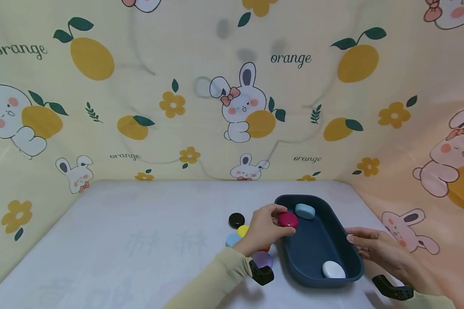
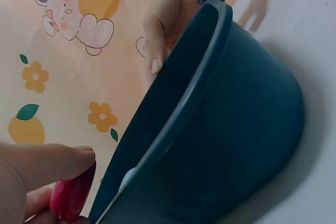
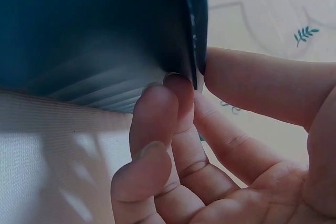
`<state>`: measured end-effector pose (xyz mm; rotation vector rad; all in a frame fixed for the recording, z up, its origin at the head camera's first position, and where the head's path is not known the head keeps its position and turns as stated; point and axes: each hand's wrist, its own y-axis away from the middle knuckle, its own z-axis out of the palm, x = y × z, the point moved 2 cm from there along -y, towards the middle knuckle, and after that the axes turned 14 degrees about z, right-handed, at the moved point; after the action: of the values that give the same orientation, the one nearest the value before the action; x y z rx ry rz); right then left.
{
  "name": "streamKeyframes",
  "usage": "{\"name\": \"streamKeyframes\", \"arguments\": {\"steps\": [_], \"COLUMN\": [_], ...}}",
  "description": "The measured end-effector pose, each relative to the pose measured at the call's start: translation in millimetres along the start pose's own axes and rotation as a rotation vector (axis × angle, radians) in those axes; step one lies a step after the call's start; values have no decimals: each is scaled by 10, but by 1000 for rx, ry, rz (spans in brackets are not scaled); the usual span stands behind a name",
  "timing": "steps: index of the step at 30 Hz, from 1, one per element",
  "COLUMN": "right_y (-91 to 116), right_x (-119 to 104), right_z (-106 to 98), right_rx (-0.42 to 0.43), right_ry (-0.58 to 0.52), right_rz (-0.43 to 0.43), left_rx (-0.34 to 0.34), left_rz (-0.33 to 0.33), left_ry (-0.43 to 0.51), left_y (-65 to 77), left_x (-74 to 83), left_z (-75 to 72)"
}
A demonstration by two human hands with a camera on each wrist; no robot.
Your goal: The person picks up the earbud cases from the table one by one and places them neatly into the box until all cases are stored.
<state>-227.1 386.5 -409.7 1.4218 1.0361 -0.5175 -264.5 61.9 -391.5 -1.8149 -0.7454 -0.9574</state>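
My left hand (image 1: 264,227) pinches a glossy crimson round disc (image 1: 288,220) between thumb and fingers, just over the left rim of a dark blue tray (image 1: 313,249). Close up in the left wrist view, the crimson disc (image 2: 72,195) is tilted beside the tray wall (image 2: 236,129). On the tray's right side, my right hand (image 1: 384,251) grips the rim; the right wrist view has the thumb on one face of the wall (image 3: 105,35) and curled fingers (image 3: 155,114) at the other. Inside the tray are a light blue disc (image 1: 304,210) at the far end and a white disc (image 1: 334,270) at the near end.
Left of the tray, a black disc (image 1: 236,220), a yellow disc (image 1: 242,231), a light blue disc (image 1: 233,239) and a purple disc (image 1: 262,259) lie on the white table (image 1: 139,249). My left hand mostly covers an orange disc (image 1: 266,248). Patterned cloth (image 1: 201,51) hangs behind.
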Motion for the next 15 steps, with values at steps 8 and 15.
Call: {"name": "streamKeyframes", "arguments": {"steps": [8,15], "right_y": [10,8], "right_x": [-13,-6], "right_z": [25,11], "right_rx": [11,2], "right_ry": [0,-6], "right_rz": [0,-2], "left_rx": [6,-12], "left_rz": [-21,-25], "left_ry": [-23,-9], "left_y": [-58,-81], "left_x": [-33,-19], "left_z": [87,158]}}
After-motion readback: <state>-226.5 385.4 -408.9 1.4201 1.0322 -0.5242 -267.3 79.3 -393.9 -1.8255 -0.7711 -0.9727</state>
